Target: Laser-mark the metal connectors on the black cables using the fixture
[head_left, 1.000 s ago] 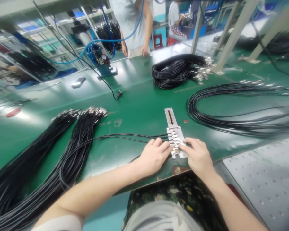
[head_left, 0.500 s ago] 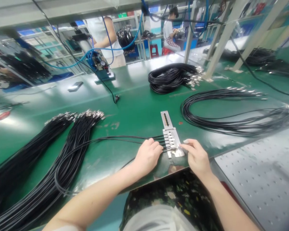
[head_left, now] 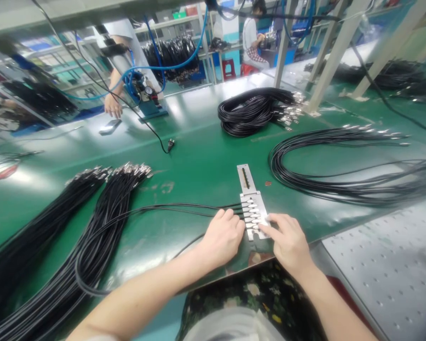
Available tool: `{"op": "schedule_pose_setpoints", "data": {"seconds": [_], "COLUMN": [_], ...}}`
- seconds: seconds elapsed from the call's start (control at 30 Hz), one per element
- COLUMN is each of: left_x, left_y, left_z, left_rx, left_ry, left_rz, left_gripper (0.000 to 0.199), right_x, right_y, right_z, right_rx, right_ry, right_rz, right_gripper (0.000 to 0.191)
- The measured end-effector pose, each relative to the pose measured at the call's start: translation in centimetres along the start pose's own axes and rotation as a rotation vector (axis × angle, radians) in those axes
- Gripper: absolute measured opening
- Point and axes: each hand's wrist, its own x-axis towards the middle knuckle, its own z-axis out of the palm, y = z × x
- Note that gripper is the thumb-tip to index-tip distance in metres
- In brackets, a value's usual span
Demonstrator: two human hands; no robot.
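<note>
In the head view, my left hand (head_left: 224,237) is closed round a black cable (head_left: 187,245) just left of a metal fixture plate (head_left: 261,208). Several silver cable connectors (head_left: 251,210) lie side by side in the plate's slots, with their cables running out leftward. At the plate's lower right, my right hand (head_left: 290,241) touches the lowest connectors with thumb and forefinger, which stand a little apart. My left fingers hide part of the cables. Beyond the plate extends a narrower metal piece with a dark slot (head_left: 245,177).
Cable bundles lie at left (head_left: 108,222), at the back (head_left: 246,111) and at right (head_left: 298,163) on the green table (head_left: 199,166). A perforated metal sheet (head_left: 376,265) is at lower right. A pneumatic press (head_left: 145,97) stands behind, near a co-worker's hand (head_left: 112,105).
Both my hands have moved slightly towards me along the plate, to its lower slots. A further connector now lies in the plate. The co-worker at the back has moved left, reaching down to the table.
</note>
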Motion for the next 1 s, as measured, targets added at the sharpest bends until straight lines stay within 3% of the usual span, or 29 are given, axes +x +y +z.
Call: {"op": "schedule_pose_setpoints", "data": {"seconds": [0.17,0.37,0.6,0.8,1.0], "left_x": [-1.3,-1.0,-0.1,0.7,1.9], "left_y": [-0.6,-0.3,-0.7,-2.0,-1.7], "left_z": [0.1,-1.0,-2.2,-2.2,-0.9], "left_rx": [-0.095,-0.052,-0.022,-0.121,-0.112], "left_ry": [-0.024,-0.105,-0.108,-0.046,-0.019], "left_rz": [0.059,0.074,0.138,0.212,0.151], "left_gripper": [0.036,0.031,0.027,0.035,0.048], "right_x": [-0.2,0.0,0.5,4.6,10.5], "right_y": [0.0,-0.2,0.3,2.7,3.1], "right_z": [0.1,0.2,-0.5,-1.3,1.4], "right_rx": [0.000,0.010,0.078,0.300,0.031], "right_ry": [-0.024,-0.038,-0.104,-0.265,-0.356], "right_rz": [0.030,0.045,0.096,0.325,0.343], "right_gripper": [0.037,0.035,0.038,0.040,0.042]}}
